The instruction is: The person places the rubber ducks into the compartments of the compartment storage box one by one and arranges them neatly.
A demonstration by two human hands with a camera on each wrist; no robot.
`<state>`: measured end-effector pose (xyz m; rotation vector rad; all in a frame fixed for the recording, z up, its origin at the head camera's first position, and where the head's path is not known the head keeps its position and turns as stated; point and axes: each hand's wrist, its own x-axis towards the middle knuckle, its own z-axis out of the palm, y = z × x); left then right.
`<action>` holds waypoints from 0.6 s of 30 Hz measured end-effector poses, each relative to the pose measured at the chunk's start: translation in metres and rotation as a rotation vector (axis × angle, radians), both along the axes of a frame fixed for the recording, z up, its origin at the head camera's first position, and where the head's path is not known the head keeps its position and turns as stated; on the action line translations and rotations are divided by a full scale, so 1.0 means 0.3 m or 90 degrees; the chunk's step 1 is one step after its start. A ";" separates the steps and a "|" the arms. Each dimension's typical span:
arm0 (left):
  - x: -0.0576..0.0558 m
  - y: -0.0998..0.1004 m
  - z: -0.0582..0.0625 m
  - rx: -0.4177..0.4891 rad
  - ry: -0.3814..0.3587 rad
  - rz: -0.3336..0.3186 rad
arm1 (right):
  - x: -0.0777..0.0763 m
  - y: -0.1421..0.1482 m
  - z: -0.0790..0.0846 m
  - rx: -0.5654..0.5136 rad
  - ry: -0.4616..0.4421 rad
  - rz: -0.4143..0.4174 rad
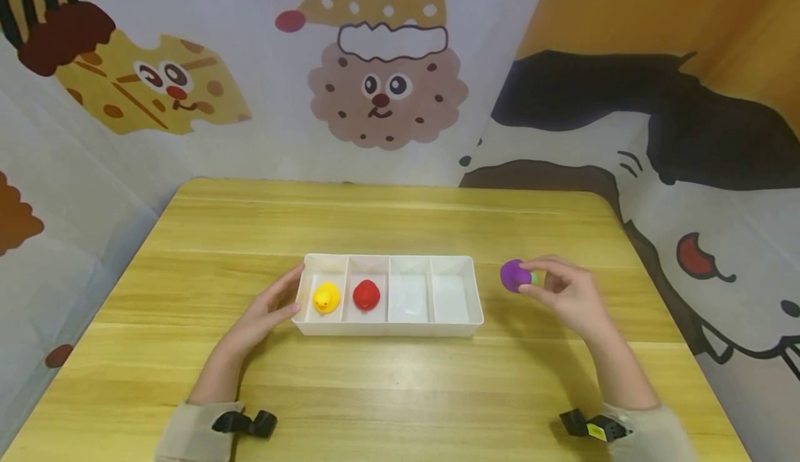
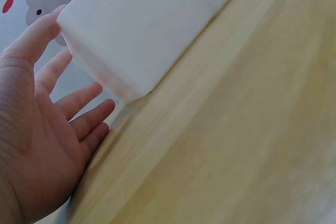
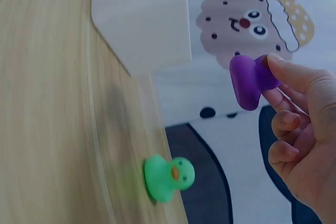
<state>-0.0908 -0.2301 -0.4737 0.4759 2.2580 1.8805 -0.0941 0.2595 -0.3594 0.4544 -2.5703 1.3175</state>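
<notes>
Head view: the white tray point(image 1: 409, 328) showed its compartments from above, the yellow duck point(image 1: 326, 298) in the leftmost and the red toy point(image 1: 366, 296) in the next; both wrist views gave only its outer walls.
Right wrist view: the green duck point(image 3: 164, 178) stood whole on the table, whereas from the head only a green sliver showed behind the purple toy point(image 3: 245, 82).
Purple toy: in the air, right of the tray and apart from it, pinched between thumb and fingers of the right hand point(image 1: 565, 295).
Left hand point(image 1: 265, 312): fingers spread, touching the tray's left end; the left wrist view showed the gaps between them.
Writing: a yellow label point(image 1: 596, 432) on the right wrist's black device, too small to read.
Table point(image 1: 400, 392): yellowish wood grain, far corners rounded.
Room: a pale printed cloth point(image 1: 262, 3) behind, with a capped cookie, cheese and a black-and-white animal.
</notes>
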 end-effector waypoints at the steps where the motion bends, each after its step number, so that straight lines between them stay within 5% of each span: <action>1: 0.000 0.000 0.000 -0.001 -0.002 0.001 | 0.002 -0.012 0.004 -0.003 -0.001 0.003; 18: 0.000 -0.003 -0.005 0.005 0.007 -0.007 | -0.003 -0.164 0.011 -0.058 0.022 0.083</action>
